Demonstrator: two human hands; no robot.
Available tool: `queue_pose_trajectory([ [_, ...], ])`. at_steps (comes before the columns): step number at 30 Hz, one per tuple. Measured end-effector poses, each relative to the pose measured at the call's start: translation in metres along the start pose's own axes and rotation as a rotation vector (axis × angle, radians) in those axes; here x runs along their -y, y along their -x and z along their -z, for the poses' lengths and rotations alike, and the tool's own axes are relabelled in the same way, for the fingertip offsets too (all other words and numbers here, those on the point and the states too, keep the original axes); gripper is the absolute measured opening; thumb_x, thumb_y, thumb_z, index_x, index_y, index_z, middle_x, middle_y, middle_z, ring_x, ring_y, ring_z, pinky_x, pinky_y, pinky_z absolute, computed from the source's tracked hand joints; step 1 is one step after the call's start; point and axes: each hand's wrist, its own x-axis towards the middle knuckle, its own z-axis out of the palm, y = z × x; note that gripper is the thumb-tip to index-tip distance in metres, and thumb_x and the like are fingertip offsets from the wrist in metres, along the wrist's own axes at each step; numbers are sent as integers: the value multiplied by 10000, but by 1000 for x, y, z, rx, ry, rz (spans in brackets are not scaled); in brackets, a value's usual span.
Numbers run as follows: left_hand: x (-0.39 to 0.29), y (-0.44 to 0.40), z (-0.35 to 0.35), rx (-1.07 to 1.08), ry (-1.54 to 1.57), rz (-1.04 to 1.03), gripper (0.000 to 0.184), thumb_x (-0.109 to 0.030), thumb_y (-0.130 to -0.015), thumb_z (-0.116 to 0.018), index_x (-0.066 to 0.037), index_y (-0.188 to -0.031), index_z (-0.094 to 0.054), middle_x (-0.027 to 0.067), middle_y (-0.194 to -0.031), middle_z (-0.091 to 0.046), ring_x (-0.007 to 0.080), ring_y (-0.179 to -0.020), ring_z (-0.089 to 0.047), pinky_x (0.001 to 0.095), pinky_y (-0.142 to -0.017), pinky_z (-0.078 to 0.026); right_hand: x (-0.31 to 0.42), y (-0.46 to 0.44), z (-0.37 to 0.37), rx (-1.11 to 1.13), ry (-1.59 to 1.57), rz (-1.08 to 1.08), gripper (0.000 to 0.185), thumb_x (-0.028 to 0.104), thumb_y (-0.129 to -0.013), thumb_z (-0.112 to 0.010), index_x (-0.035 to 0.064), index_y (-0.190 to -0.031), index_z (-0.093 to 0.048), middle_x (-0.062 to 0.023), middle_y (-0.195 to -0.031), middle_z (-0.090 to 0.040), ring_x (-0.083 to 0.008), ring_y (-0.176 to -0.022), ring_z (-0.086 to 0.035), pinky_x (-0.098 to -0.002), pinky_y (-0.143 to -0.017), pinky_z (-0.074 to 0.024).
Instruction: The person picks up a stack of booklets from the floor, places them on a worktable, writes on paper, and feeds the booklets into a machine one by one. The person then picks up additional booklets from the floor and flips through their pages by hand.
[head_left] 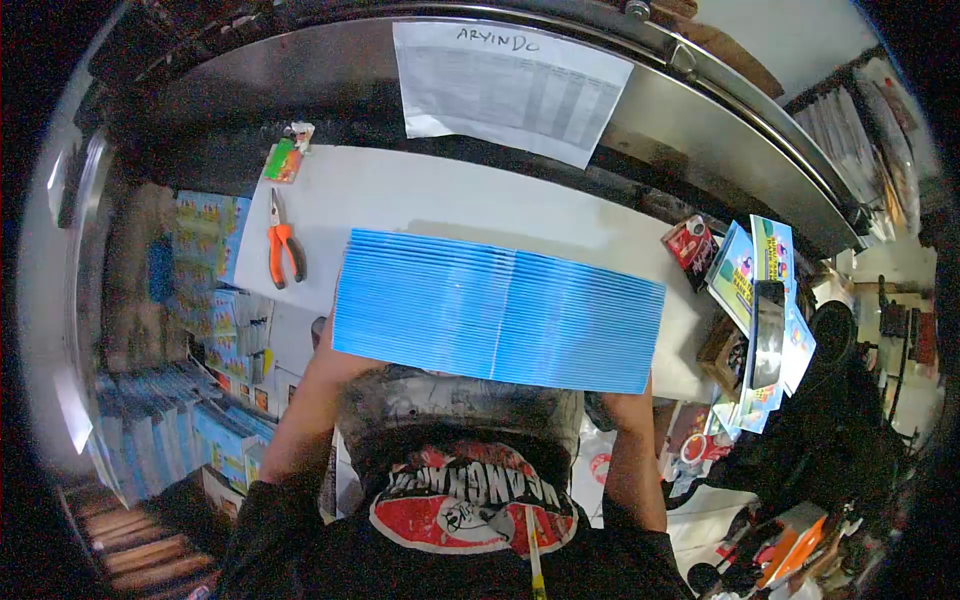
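As both arms reach forward from a black printed shirt [470, 500], seen in the head view, a person holds a broad blue stack [420, 305] of thin, closely layered pieces at the near edge of a white table [370, 185]. The left hand [350, 362] grasps the stack near its left end, the right hand [630, 408] near its right; most of the fingers are hidden behind it, so their exact curl cannot be told. A seam splits the stack into two side-by-side piles.

The step in hand appears to be holding or squaring the stack; the next move seems to call for even pressure from both ends, lest the piles part at the seam.

Orange-handled pliers [279, 250] lie far left, while a dark phone [768, 335] rests on bright booklets [770, 250] at right.
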Motion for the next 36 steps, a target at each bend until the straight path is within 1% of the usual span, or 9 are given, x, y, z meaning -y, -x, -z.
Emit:
queue_pose_trajectory([
  [1,1,0,-1,-11,-28,3,1242,-290,-525,-907,-15,-1458,-136,170,-1419,-418,291,-1309,-403,410,-1096,-317,3,-2,4,62,79,-39,492,205,-785,-736,-5,-1187,-548,-139,-1086,-648,-274,-988,-617,-386,-893,-484],
  [3,3,0,-2,-30,-89,3,1179,-278,-545,-890,-12,-1437,-166,171,-1401,-428,295,-1291,-412,412,-1086,-324,5,-4,6,121,156,-77,749,286,-687,-848,6,-1275,-478,-147,-1149,-626,-285,-1057,-605,-400,-945,-467],
  [8,5,6,-3,-67,-207,17,1025,-249,-596,-850,-5,-1384,-241,175,-1354,-452,307,-1244,-435,416,-1060,-342,11,-2,0,90,185,-148,541,315,-686,-836,2,-1074,-626,-158,-1052,-667,-307,-973,-638,-412,-881,-495],
  [20,8,5,-15,-132,-429,23,658,-180,-719,-751,11,-1257,-423,183,-1242,-510,336,-1132,-488,426,-998,-384,-21,5,7,120,310,-79,489,264,-732,-793,2,-1103,-613,-166,-1077,-657,-311,-1005,-625,-412,-890,-483],
  [24,9,5,-19,-152,-494,26,540,-156,-760,-719,17,-1214,-483,185,-1205,-530,345,-1094,-506,430,-977,-399,0,0,4,141,288,-68,447,227,-746,-777,-2,-1094,-615,-161,-1071,-659,-299,-982,-628,-413,-869,-490],
  [26,9,5,-21,-164,-525,29,483,-145,-781,-702,20,-1193,-513,187,-1186,-540,350,-1076,-515,431,-967,-406,8,-1,1,117,213,-200,399,216,-755,-768,-4,-1059,-631,-160,-1026,-668,-300,-946,-633,-413,-852,-493],
  [29,7,5,-25,-178,-554,45,399,-127,-811,-678,24,-1161,-558,189,-1158,-554,357,-1048,-528,434,-952,-416,-10,2,3,109,325,-54,366,210,-767,-755,-10,-1037,-642,-174,-1009,-676,-319,-932,-642,-419,-840,-497],
  [33,3,2,-26,-160,-582,76,440,-117,-811,-684,19,-1200,-528,172,-1149,-559,316,-1076,-542,414,-973,-419,-20,6,10,135,435,-33,336,210,-796,-726,-18,-1031,-651,-199,-1017,-682,-344,-941,-649,-429,-839,-497],
  [36,16,4,-31,-210,-325,181,469,-105,-827,-675,18,-1243,-495,165,-1191,-552,273,-1104,-545,389,-987,-420,-19,6,11,145,492,6,330,211,-816,-704,-23,-1043,-651,-214,-1047,-679,-356,-975,-647,-431,-846,-496],
])
